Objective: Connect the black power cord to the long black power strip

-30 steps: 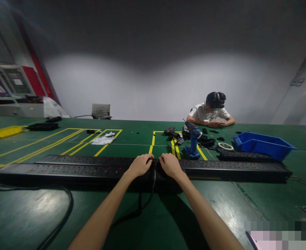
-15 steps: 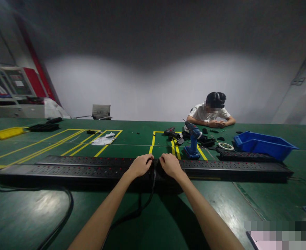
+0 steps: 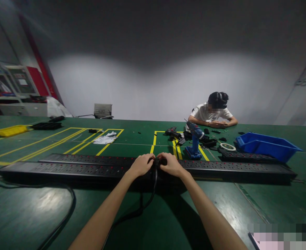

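Observation:
A black power plug (image 3: 157,162) with a black cable (image 3: 155,185) hanging from it is at the middle, over long black power strips (image 3: 85,169) full of sockets with small red marks. My left hand (image 3: 142,165) curls its fingers against the plug's left side. From the right, my right hand (image 3: 171,164) pinches at the same plug, its fingers bent round a dark part. The fingertips partly cover the plug, so how deep it sits in a socket cannot be seen. The cable drops in front of the strips and runs toward me along the table.
Beyond the strips stand a blue cordless drill (image 3: 194,140), another drill (image 3: 171,132), a white tape roll (image 3: 227,147) and a blue bin (image 3: 269,146). A yellow tray (image 3: 10,131) lies far left. Another cable (image 3: 71,205) curves at front left. Across the green table sits a person (image 3: 212,111).
My right hand has shifted slightly, its fingers lifting and opening a little around the plug, which now shows more between the hands. The whole view has moved a little.

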`<state>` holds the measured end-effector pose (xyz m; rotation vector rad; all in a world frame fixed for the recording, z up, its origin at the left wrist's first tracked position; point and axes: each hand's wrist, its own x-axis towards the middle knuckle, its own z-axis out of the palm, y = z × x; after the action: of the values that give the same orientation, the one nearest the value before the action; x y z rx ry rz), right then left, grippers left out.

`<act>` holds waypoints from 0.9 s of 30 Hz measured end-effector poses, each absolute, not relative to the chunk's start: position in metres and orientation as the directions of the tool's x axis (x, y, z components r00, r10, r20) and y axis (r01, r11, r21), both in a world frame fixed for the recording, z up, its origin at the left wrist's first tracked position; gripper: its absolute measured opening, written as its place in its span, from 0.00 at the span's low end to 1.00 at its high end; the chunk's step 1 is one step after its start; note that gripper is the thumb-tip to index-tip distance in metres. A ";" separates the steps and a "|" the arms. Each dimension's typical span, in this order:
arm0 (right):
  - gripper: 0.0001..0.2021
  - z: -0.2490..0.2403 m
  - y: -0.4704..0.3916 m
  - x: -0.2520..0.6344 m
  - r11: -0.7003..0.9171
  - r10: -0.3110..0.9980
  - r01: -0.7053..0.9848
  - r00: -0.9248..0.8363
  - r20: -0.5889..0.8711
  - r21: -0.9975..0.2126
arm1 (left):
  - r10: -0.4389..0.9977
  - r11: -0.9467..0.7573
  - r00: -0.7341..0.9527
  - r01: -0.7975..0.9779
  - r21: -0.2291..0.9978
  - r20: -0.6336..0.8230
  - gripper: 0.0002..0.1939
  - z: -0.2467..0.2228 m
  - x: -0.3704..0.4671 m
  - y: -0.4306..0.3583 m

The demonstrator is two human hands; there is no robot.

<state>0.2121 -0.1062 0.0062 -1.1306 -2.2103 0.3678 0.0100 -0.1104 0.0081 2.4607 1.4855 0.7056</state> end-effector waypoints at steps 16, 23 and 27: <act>0.17 0.012 -0.118 0.205 0.613 0.777 0.745 -0.510 0.369 -0.263 | 0.862 -0.497 0.394 0.783 0.375 0.319 0.11 0.006 0.010 -0.109; 0.18 0.012 -0.120 0.204 0.615 0.770 0.757 -0.517 0.373 -0.221 | 0.854 -0.508 0.401 0.777 0.371 0.330 0.12 0.004 0.010 -0.106; 0.18 0.010 -0.118 0.205 0.622 0.765 0.744 -0.512 0.392 -0.244 | 0.858 -0.504 0.402 0.779 0.373 0.320 0.16 0.004 0.008 -0.105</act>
<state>0.2052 -0.1176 0.0096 -1.1901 -2.3831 0.0607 0.0084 -0.1047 0.0036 2.4890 1.4670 0.7179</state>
